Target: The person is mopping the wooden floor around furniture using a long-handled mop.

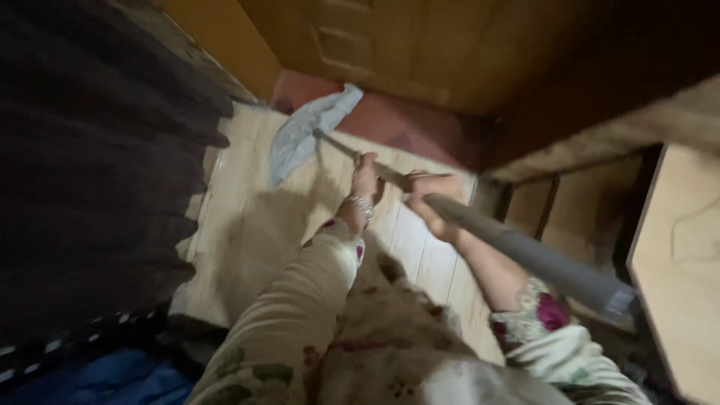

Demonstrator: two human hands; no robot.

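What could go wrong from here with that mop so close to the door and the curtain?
1. The mop head sits at the raised red threshold; it may catch there.
2. The dark curtain hangs beside the wood floor; it could get snagged.
3. The handle, gripped by left hand and right hand, might knock the table.

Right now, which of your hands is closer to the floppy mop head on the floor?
Left. The left hand grips the mop handle lower down, closer to the grey mop head. The right hand grips higher up, farther away.

Pale wood-plank floor (247, 225), dark curtain (90, 165) left, wooden door (420, 45), perhaps a red threshold (390, 124), dim light.
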